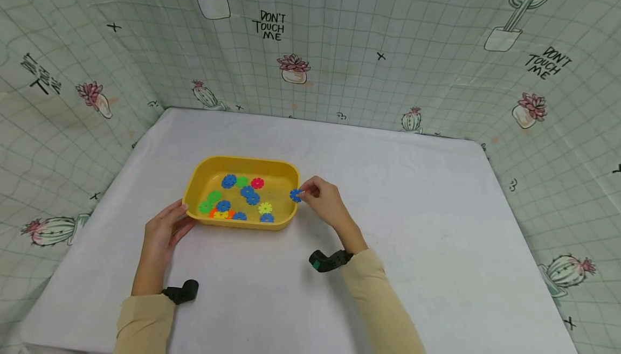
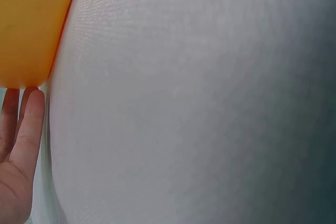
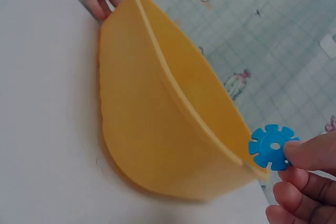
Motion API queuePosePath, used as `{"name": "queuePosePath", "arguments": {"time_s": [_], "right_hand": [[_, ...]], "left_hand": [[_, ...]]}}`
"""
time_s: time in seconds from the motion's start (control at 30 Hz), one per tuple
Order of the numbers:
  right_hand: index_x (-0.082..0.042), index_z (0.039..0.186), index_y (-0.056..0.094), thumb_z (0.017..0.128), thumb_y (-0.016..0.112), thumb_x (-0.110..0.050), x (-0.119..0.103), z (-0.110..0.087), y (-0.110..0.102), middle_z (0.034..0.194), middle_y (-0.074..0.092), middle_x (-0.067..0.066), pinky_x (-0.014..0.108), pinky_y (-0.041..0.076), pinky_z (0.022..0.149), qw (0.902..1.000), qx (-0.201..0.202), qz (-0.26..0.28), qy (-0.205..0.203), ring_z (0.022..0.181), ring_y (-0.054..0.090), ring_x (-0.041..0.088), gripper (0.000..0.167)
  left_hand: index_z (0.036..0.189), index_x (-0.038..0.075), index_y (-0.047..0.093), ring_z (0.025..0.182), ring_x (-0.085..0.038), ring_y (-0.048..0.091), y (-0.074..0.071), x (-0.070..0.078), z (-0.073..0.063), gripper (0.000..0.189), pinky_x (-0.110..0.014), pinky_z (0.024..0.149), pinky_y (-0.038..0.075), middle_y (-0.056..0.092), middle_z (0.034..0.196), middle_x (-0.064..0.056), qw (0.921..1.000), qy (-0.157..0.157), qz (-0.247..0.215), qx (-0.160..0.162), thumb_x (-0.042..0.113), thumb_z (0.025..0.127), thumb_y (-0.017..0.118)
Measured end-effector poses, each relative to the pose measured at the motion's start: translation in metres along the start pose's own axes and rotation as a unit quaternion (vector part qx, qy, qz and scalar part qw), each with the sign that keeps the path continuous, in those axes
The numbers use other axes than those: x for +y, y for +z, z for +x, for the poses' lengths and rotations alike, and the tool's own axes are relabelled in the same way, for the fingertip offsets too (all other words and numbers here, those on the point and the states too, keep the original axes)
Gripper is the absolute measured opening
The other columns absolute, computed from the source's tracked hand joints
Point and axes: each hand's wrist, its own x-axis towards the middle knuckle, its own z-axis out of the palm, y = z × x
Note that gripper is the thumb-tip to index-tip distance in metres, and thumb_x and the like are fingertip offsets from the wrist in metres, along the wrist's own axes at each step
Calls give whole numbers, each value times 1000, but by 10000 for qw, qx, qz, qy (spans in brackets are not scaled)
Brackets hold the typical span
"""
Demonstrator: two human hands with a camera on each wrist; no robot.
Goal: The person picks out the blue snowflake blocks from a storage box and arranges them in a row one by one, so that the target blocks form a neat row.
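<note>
A yellow plastic tub [image 1: 233,224] stands on the white table, with several notched plastic discs in blue, green, red, yellow and orange on its floor. My right hand [image 1: 326,200] pinches a blue notched disc [image 3: 272,147] between thumb and fingers at the tub's right rim. In the right wrist view the disc shows a small central hole and slots round its edge. At the tub's left end, my left hand [image 1: 164,230] touches the outer wall, its fingers [image 2: 29,129] fairly straight against the side.
The white-covered table [image 1: 412,235] reaches well to the right of the tub. A patterned cloth [image 1: 339,47] with cactus drawings hangs behind and at both sides. Each wrist wears a black camera band [image 1: 331,261].
</note>
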Motion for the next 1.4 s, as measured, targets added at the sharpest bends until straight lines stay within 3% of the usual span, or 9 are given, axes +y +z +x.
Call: {"name": "queuePosePath", "arguments": {"time_s": [0.3,0.43,0.63,1.13,1.4], "right_hand": [[-5,98,61,90,62,-17,27,-8,-17,89,60,9,21,47,67,9988,455,-49,196,80,53,19,15],[-4,99,61,89,61,-16,39,-11,-23,91,60,10,22,46,67,9978,591,-16,315,83,53,20,16],[-2,101,60,89,61,-15,54,-12,-32,92,59,11,21,47,65,9960,740,46,489,83,53,20,17],[-1,102,59,90,60,-16,84,-14,-44,92,58,11,20,45,64,9904,923,-45,1023,80,54,18,19],[2,102,58,90,60,-11,95,-14,-47,90,57,11,19,49,61,9866,958,254,1297,69,55,12,18]], "left_hand": [[130,20,56,81,-4,64,-7,-16,22,63,-17,73,55,59,100,13,9996,274,31,5,39,74,77],[134,18,52,80,-3,63,-3,-11,14,65,-16,73,55,59,98,13,9998,153,66,111,37,76,75],[140,14,43,79,-2,63,1,-1,-1,69,-16,74,55,56,98,14,10000,-9,-14,23,33,80,72],[140,14,44,78,-1,62,2,0,-1,69,-15,73,55,55,99,14,9999,-1,23,119,34,80,72],[140,15,43,78,0,62,2,1,-1,70,-15,73,54,55,100,14,9999,-42,44,118,35,79,72]]}}
